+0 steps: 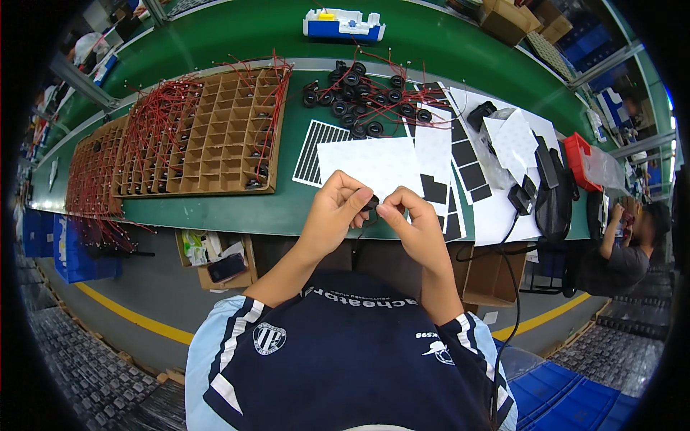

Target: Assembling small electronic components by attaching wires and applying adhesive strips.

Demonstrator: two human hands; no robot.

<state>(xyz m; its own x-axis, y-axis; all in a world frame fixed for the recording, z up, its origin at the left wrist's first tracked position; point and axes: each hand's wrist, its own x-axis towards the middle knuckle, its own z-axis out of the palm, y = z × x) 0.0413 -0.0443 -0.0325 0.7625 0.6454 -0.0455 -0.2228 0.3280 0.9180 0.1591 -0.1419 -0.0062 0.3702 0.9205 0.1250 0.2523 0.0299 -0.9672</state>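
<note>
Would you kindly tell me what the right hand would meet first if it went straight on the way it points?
The right hand would likely first meet the small black part in the left hand, though depth is unclear.

A blue-and-white plastic case (343, 29) sat on the green surface (251, 36) beyond the table (194, 215). Over on the right, a red bin (573, 152) stood near another person (619, 264). A yellow line (136, 314) crossed the grey floor (154, 276); blue crates (575, 395) lay lower right.
</note>
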